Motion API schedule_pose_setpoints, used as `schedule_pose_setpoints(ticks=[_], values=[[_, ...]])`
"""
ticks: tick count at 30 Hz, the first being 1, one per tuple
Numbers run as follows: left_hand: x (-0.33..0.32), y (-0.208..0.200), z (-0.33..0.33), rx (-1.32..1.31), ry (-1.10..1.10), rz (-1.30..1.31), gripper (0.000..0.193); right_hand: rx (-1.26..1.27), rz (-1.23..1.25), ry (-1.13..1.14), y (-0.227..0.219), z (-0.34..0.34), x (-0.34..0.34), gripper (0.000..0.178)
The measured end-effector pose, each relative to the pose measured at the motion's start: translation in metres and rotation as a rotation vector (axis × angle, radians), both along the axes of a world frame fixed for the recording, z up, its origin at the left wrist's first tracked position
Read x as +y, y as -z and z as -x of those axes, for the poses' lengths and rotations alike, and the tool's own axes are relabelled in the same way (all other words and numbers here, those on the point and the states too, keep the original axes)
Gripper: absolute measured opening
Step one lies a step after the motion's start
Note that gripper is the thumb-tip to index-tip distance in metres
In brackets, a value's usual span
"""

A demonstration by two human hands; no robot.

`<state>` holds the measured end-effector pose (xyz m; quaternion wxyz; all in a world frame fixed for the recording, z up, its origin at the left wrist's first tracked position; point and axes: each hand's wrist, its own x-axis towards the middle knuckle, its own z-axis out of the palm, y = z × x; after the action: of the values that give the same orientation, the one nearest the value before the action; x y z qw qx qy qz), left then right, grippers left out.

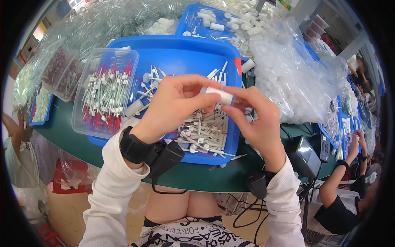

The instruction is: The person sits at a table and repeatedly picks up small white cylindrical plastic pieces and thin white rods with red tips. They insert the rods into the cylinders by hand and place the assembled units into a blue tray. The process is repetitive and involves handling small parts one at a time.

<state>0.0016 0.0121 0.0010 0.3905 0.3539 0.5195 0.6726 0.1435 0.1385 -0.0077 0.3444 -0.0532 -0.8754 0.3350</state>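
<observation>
A short white plastic cylinder point(223, 96) is held between both hands above a blue tray point(173, 44). My left hand point(175, 101) is closed on its left end, thumb on the near side. The fingertips of my right hand point(259, 113) pinch its right end, where a clear rim shows. Below the hands, the tray holds many thin white tubes point(205, 133), some with red tips, and a few thicker white cylinders point(133, 108). A clear plastic box point(78, 117) packed with white-and-red thin parts point(107, 92) sits on the tray's left side.
A clear bag of white round pieces point(288, 90) lies at the right. Behind stand another blue tray point(181, 26) and a heap of clear plastic tubes point(98, 31). Black devices with cables point(306, 154) rest on the green table point(181, 179). Other people work at both sides.
</observation>
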Motion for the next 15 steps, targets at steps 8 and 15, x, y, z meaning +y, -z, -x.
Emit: schedule_pose_setpoints(ticks=[8, 15], values=[[-0.005, 0.0, 0.002, 0.189, -0.047, -0.082, 0.02, 0.1, 0.228, -0.086, -0.002, -0.004, 0.003, 0.036], [-0.002, 0.002, -0.009, 0.22, -0.115, -0.207, 0.021, 0.08, 0.464, -0.031, -0.006, -0.004, -0.007, 0.028]])
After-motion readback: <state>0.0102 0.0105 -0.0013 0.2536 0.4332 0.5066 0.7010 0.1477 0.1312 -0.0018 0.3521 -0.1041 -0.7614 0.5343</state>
